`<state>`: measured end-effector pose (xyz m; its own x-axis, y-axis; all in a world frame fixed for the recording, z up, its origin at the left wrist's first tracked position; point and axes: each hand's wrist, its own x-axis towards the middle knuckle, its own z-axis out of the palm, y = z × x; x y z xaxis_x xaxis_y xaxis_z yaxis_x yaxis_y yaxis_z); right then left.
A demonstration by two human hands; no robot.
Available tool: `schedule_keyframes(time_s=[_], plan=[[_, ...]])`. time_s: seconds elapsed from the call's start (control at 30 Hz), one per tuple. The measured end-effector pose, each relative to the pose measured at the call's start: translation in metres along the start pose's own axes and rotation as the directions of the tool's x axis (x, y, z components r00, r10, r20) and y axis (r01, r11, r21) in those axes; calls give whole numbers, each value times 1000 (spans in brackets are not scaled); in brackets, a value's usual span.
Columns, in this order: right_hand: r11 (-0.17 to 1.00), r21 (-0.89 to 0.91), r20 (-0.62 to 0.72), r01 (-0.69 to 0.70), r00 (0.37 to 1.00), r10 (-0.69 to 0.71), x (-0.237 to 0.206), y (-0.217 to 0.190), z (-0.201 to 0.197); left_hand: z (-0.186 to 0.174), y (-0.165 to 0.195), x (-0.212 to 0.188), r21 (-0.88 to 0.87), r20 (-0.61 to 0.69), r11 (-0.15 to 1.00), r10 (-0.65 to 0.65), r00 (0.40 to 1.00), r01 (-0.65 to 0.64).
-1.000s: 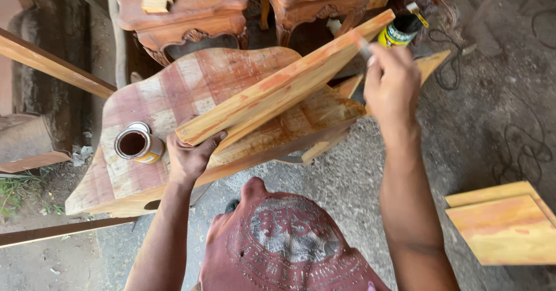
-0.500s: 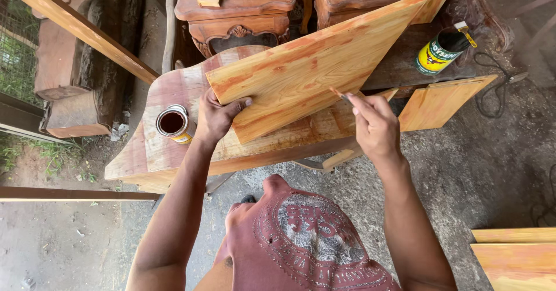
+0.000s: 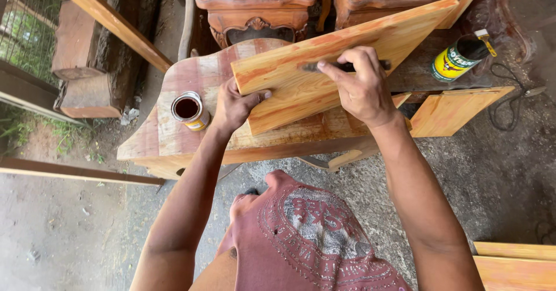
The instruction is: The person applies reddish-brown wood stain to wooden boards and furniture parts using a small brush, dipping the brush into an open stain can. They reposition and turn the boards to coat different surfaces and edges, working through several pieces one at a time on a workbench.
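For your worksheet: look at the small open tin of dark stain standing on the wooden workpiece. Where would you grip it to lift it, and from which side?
Grip the open tin around its round side wall, below the rim, coming from its free left side. It stands upright and lidless with dark liquid inside, so a level side grasp probably avoids spills. The left hand and the board it steadies crowd the right.
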<state>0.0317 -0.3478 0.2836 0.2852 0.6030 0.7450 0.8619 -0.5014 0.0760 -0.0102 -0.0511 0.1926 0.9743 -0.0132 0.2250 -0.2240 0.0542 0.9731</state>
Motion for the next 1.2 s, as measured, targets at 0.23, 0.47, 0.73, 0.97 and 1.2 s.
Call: schedule_keyframes(time_s=[0.23,0.47,0.73,0.97,1.2], plan=[[923,155,-102,-352,924,369,-54,-15,4,8,12,1,-42,-48,999,29,998,-31],[744,192,-19,-641,755,655,-162,-53,13,40,30,7,-149,-268,989,-43,963,3],[199,197,-4,-960,202,979,-315,-140,8,63,-29,-48,-498,-509,867,-277,815,-16],[-78,212,-14,-974,-83,996,-366,-145,-12,74,-105,-117,-631,-575,769,-553,603,104],[462,82,100,-883,469,878,-310,-94,12,71,-161,-142,-643,-522,690,-712,469,333]])
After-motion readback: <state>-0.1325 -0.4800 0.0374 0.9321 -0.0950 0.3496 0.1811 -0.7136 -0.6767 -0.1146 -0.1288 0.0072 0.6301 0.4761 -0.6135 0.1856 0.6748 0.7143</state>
